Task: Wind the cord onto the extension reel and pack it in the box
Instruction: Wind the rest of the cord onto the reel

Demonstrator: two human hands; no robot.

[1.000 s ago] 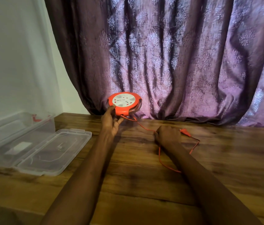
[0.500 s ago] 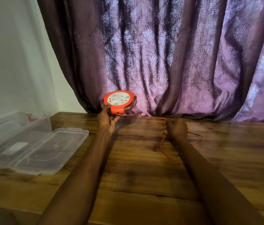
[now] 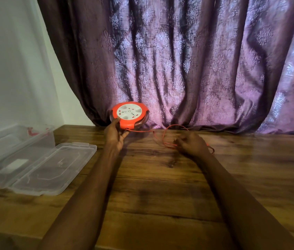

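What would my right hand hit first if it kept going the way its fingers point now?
Your right hand points left across the table. The loose cord lies right at its fingertips, so probably that comes first. Beyond it is your left hand under the reel, though depth is unclear.

The right hand (image 3: 193, 144) has moved right and farther back along the wooden table since a second ago, drawing the thin red cord (image 3: 164, 139) with it. The cord (previously trailing in a long near-side curve) now rises in a small loop beside the hand's fingers.
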